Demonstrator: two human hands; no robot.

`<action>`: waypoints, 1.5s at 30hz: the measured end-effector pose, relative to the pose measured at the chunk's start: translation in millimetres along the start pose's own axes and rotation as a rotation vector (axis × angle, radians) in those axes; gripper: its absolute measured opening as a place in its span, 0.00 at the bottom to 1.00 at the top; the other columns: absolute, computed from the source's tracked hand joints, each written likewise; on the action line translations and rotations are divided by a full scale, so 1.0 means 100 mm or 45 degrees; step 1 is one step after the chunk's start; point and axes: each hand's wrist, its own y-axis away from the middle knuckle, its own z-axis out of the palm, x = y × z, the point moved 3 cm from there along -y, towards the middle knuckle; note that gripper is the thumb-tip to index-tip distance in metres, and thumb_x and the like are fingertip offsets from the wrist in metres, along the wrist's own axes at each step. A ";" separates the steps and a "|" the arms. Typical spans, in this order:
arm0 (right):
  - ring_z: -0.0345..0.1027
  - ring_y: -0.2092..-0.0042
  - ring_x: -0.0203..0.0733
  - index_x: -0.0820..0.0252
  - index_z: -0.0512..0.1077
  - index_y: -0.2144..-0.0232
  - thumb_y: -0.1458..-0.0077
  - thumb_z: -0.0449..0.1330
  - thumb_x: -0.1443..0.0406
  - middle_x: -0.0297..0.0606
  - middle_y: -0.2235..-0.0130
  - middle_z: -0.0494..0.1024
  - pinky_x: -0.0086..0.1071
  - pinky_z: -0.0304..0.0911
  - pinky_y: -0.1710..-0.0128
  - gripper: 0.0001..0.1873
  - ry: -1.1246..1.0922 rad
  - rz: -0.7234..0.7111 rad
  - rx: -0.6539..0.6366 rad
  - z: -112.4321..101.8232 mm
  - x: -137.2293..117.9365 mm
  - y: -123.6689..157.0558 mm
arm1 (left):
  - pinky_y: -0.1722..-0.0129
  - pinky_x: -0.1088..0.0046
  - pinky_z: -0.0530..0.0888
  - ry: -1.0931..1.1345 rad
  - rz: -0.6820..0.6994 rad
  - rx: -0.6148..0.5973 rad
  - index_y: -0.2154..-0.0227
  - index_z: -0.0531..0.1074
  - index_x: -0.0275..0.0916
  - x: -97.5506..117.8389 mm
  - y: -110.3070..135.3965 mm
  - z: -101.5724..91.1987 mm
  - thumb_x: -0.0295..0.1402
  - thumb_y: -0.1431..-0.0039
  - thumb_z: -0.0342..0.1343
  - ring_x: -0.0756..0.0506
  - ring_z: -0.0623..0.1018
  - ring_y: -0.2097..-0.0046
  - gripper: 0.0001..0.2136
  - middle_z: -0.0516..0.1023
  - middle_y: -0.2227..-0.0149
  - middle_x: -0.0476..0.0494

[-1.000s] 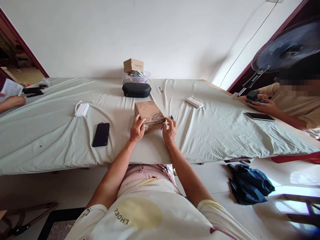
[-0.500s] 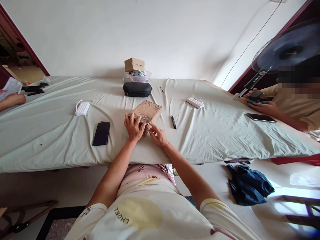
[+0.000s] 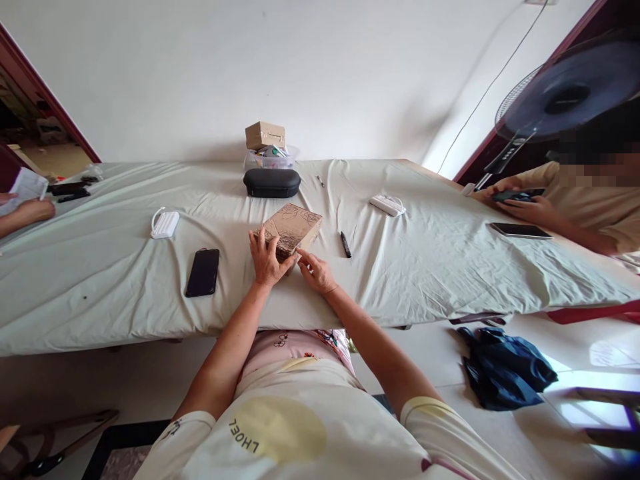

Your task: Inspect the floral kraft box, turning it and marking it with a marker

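A small brown cardboard box (image 3: 294,223) with dark line drawings on its top lies on the cloth in front of me, turned at an angle. Holding its left front side is my left hand (image 3: 269,261), fingers spread over the edge and thumb at the near corner. My right hand (image 3: 316,272) pinches at the same near corner with bent fingers, which partly hide that end of the box. To the right of the box lies a black marker (image 3: 346,245).
A black phone (image 3: 203,273) and a white power bank (image 3: 165,225) lie left; another white power bank (image 3: 388,205) lies right. Behind are a black case (image 3: 272,183) and a plastic tub (image 3: 273,160) carrying a carton (image 3: 265,135). People sit at both ends; a fan (image 3: 567,97) stands right.
My left thumb and fingers have shifted slightly on the box's near edge. My right hand stays at the corner. The camera view has tilted a little.
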 end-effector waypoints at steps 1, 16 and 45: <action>0.71 0.67 0.35 0.54 0.69 0.36 0.30 0.50 0.58 0.37 0.62 0.80 0.31 0.73 0.58 0.25 -0.001 -0.017 -0.001 0.00 -0.01 0.00 | 0.30 0.33 0.52 0.012 0.028 -0.004 0.45 0.73 0.38 -0.02 0.00 0.02 0.54 0.44 0.65 0.21 0.42 0.24 0.31 0.55 0.27 0.26; 0.71 0.71 0.40 0.58 0.67 0.33 0.31 0.50 0.55 0.35 0.71 0.78 0.33 0.71 0.63 0.29 0.210 0.354 0.158 -0.14 0.14 -0.05 | 0.29 0.51 0.64 0.184 0.215 -0.037 0.52 0.76 0.39 -0.08 -0.03 0.11 0.37 0.29 0.42 0.39 0.62 0.27 0.18 0.66 0.31 0.33; 0.70 0.50 0.56 0.60 0.73 0.49 0.43 0.54 0.63 0.51 0.53 0.78 0.50 0.65 0.47 0.20 0.532 0.898 0.229 -0.29 0.52 0.04 | 0.33 0.58 0.70 0.243 -0.126 -0.186 0.26 0.49 0.44 -0.34 0.00 0.22 0.29 0.39 0.55 0.40 0.66 0.29 0.39 0.62 0.28 0.39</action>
